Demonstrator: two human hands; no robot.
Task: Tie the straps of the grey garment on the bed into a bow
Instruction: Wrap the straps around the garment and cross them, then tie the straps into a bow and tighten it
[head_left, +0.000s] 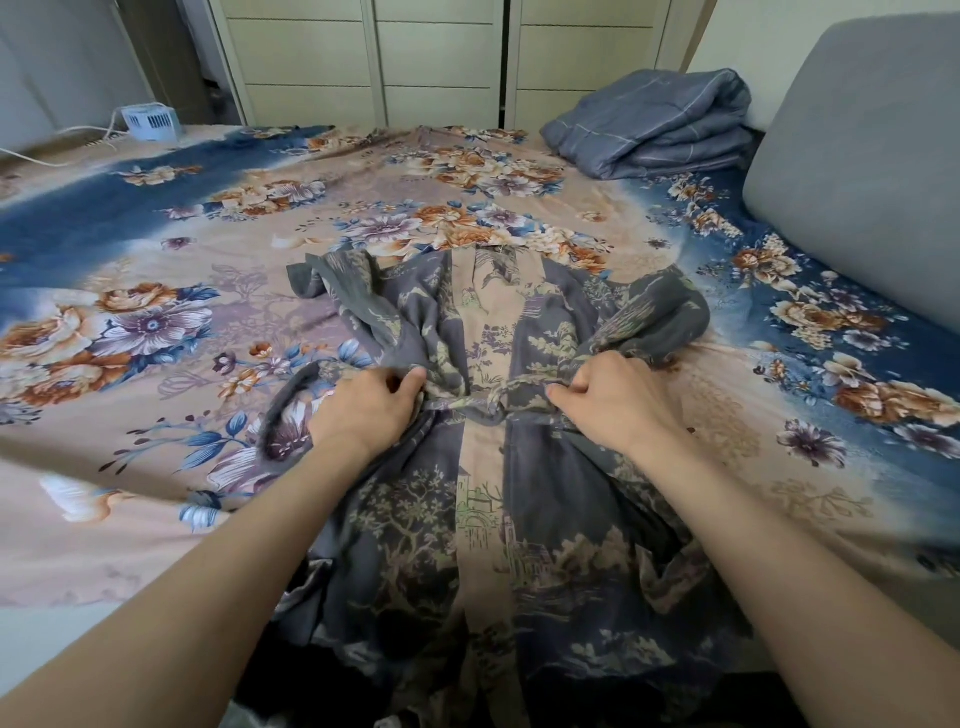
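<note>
The grey garment (415, 525), printed with pale trees and buildings and split by a beige centre band, lies spread on the bed. Its straps cross in a knot (480, 404) at the waist. My left hand (371, 402) pinches the left strap just beside the knot, and that strap trails off in a loop (283, 402) over the sheet. My right hand (613, 397) grips the right strap (524, 384) with curled fingers. Both straps are drawn taut sideways from the knot.
A floral bedsheet (156, 338) covers the bed. A folded blue quilt (654, 127) lies at the far right corner, beside a grey padded headboard (857, 171). A small white fan (150, 122) with a cable stands at the far left, before pale wardrobe doors (436, 57).
</note>
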